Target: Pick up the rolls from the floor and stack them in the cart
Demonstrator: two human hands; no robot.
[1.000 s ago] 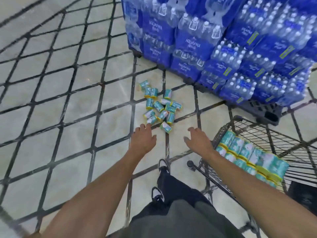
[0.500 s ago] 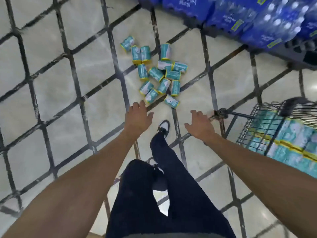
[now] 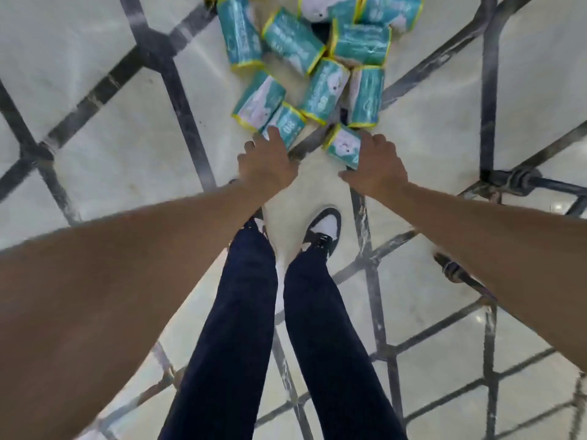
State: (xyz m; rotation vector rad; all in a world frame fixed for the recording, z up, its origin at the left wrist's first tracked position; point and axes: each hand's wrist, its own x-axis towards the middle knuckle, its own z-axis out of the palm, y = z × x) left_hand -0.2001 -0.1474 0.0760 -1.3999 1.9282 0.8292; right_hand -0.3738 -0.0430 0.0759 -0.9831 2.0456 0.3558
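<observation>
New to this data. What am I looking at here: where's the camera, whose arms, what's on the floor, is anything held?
No robot here: a person wears a wide-angle camera on the head, looking down, so the arms, the dark trousers and the shoe are the wearer's own. On the tiled floor lies a pile of teal-wrapped rolls with yellow edges. The left hand reaches the nearest roll on its side, fingers over it. The right hand comes down on another roll, fingers curling onto it. Neither roll is lifted yet, and I cannot tell whether either grip has closed. The cart is out of frame.
</observation>
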